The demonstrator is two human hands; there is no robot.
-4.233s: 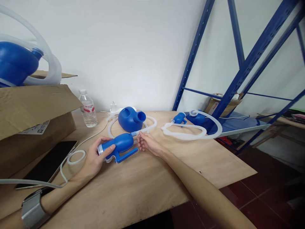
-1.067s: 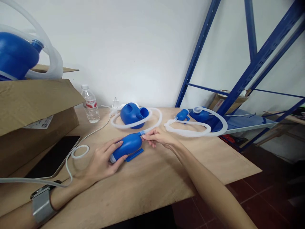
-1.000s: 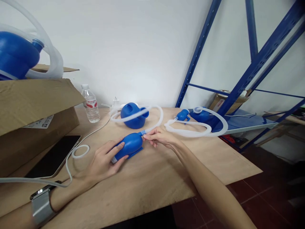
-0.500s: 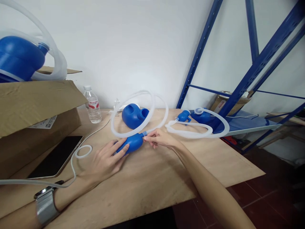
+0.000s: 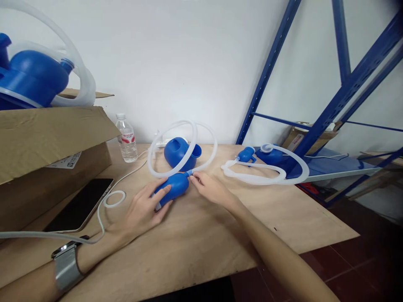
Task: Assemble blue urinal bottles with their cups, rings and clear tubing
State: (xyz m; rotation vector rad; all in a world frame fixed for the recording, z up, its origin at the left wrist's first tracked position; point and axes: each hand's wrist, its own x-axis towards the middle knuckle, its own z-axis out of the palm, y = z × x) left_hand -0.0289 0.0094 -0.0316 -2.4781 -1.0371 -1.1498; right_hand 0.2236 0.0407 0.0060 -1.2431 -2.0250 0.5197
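Observation:
My left hand is closed around a blue oval plastic cup with a narrow neck, which lies on its side on the table. A pale ribbed end of the cup shows under the fingers. At the neck, a translucent white hose meets the cup, and my right hand pinches the hose there. The fingertips partly hide the joint. The hose loops up and back, passing in front of a blue plastic urinal bottle with an open mouth.
On the right lie another blue cup with a coiled hose and another blue bottle. Blue metal shelving stands behind. To the left are a cardboard box, a water bottle, a tablet and a white cable.
The view has shifted a little, moving the scene rightward. The hose loop has swung left relative to the urinal bottle. The cup has turned slightly, with its pale end now showing.

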